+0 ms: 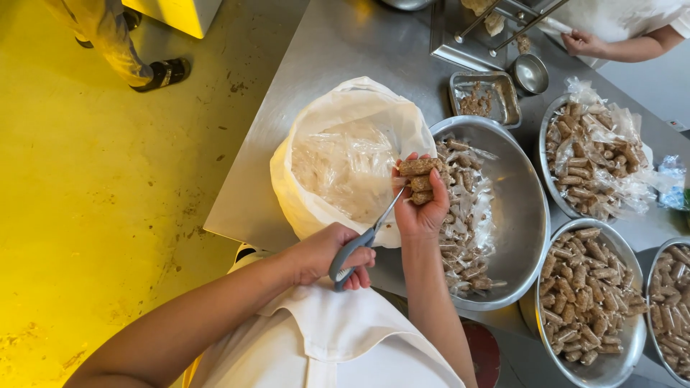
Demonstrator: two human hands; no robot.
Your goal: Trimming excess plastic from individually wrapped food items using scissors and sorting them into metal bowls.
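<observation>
The left hand (pixel 338 259) grips grey scissors (pixel 365 241), their tips at the wrapped rolls (pixel 420 179) clamped in the right hand (pixel 422 208). A steel bowl (pixel 521 215) sits just right of both.

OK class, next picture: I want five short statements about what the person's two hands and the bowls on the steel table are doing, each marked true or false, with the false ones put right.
1. The left hand holds grey-handled scissors. True.
2. The right hand is empty. False: its grip is closed on a few brown wrapped rolls.
3. The scissor blades point toward the rolls in the right hand. True.
4. The white sack is full of brown rolls. False: only clear plastic wrappers show inside.
5. The big steel bowl under the right hand stands on the floor. False: it stands on the steel table.
</observation>
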